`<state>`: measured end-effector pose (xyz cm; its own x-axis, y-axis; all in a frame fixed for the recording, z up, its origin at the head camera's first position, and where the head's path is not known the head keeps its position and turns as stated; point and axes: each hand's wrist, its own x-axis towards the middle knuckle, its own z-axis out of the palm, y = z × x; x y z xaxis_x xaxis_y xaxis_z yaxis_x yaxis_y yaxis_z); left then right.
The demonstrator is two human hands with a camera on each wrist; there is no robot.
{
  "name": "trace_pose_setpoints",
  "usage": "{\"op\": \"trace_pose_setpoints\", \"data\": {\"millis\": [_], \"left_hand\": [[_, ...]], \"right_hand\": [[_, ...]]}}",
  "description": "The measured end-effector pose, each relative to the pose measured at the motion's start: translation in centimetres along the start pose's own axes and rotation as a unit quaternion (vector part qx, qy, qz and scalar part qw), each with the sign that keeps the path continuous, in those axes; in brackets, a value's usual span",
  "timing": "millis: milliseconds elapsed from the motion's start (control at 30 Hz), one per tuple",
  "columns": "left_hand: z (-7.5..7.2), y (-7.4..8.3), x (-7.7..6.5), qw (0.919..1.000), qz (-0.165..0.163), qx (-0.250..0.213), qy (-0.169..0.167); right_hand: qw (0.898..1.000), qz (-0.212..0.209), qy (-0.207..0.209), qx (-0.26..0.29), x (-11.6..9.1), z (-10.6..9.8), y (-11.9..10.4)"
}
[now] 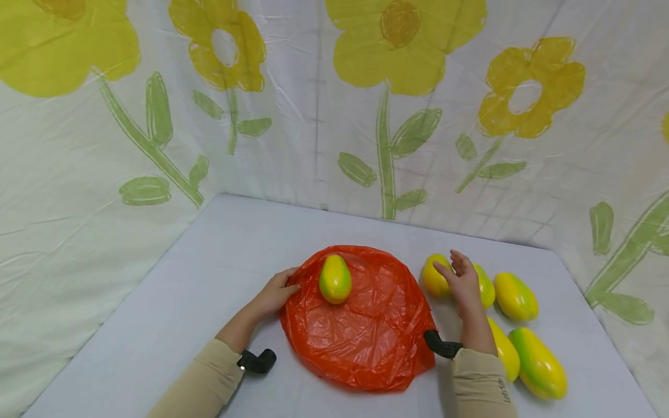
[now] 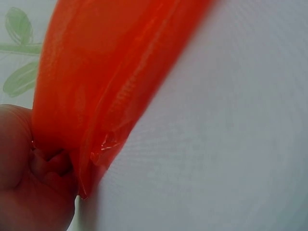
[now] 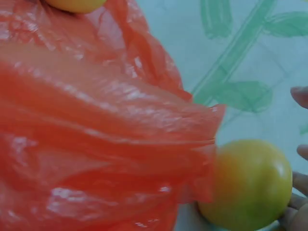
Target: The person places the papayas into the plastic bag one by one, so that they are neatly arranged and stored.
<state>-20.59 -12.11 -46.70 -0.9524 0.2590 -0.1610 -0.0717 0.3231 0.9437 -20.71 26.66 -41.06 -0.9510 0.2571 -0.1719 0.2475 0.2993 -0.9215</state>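
A red plastic bag (image 1: 360, 342) lies spread open on the table, its rim rolled into a rough circle. Inside it, near the far left, sits one yellow-green papaya (image 1: 335, 279). My left hand (image 1: 277, 292) grips the bag's left rim; in the left wrist view its fingers curl around the red plastic (image 2: 91, 96). To the right of the bag, my right hand (image 1: 463, 284) hovers with fingers spread beside another papaya (image 1: 435, 276). In the right wrist view, fingertips are right at the side of that papaya (image 3: 252, 187), and the bag's edge overlaps it.
Several more papayas lie at the right, partly behind my right arm, among them one at the back (image 1: 516, 296) and one in front (image 1: 540, 366). The white table (image 1: 209, 249) ends against a flower-printed cloth (image 1: 292, 145) behind and at both sides.
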Motion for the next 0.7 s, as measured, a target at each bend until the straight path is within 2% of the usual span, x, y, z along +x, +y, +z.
{"op": "trace_pose_setpoints", "data": {"millis": [100,367,567,700], "left_hand": [[0.0,0.0,0.0,1.0000,-0.002,0.002,0.001],[0.2,0.1,-0.1,1.0000,-0.003,-0.002,0.003],[0.1,0.2,-0.1,1.0000,0.001,-0.002,-0.004],[0.0,0.2,0.0,1.0000,-0.005,0.001,0.001]], "right_hand": [[1.000,0.002,-0.008,-0.019,0.1,0.5,0.3],[0.997,0.001,0.002,-0.080,0.7,2.0,1.2],[0.997,-0.024,0.037,-0.069,1.1,2.5,1.8],[0.997,-0.024,0.049,-0.056,1.3,2.8,2.0]]}}
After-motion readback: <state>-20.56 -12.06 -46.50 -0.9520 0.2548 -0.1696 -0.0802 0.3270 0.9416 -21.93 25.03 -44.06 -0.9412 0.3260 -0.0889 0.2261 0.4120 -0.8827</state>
